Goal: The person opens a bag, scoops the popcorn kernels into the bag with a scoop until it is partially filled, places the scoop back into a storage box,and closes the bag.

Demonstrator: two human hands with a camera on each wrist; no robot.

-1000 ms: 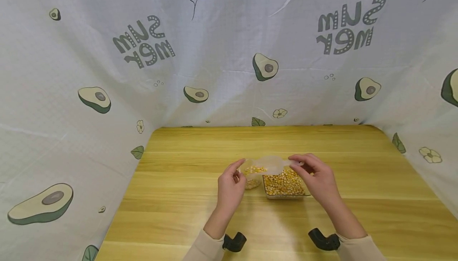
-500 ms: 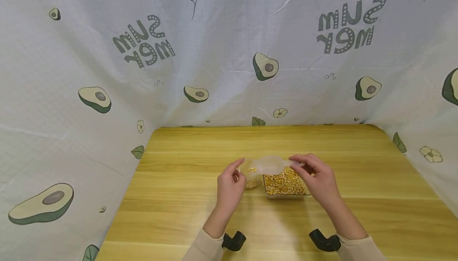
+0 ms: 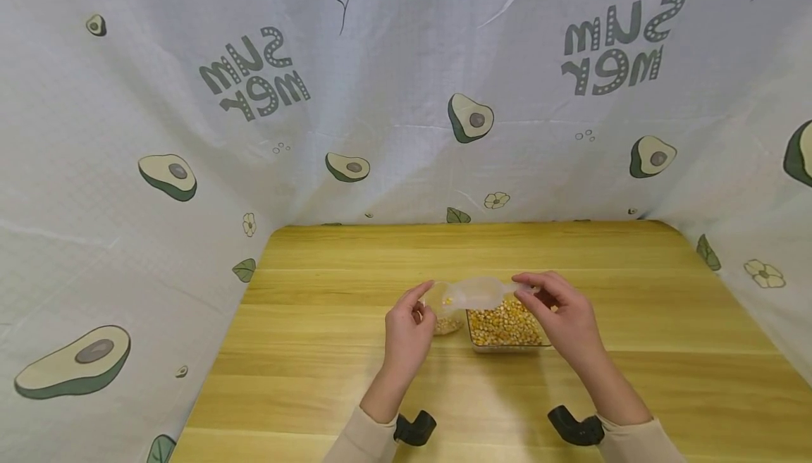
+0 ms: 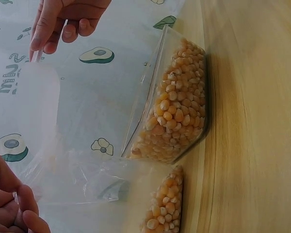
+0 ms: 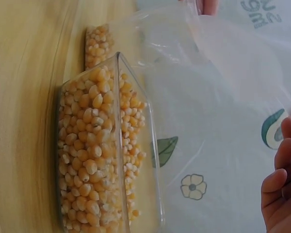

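My right hand [image 3: 561, 308] pinches the handle of a translucent white scoop [image 3: 480, 294], tilted with its mouth to the left. A clear plastic bag [image 4: 87, 184] hangs from my left hand [image 3: 408, 329], whose fingers grip its upper edge. The scoop's mouth reaches into the top of the bag, and a few kernels show there in the head view. Corn kernels [image 4: 164, 204] lie in the bottom of the bag, which rests on the table. Just right of the bag, under the scoop, stands a clear rectangular container [image 5: 160, 194] heaped with corn kernels [image 3: 507, 325].
The wooden table [image 3: 330, 350] stretches out to both sides and behind the container. A white curtain [image 3: 393, 96] with avocado prints hangs behind it and along both sides. Black curved wrist mounts [image 3: 415, 428] stick out inward from the sleeves.
Most of the kernels seen at the scoop's mouth have dropped out of sight, down into the bag; only a few show there now. Both hands have stayed almost in place.
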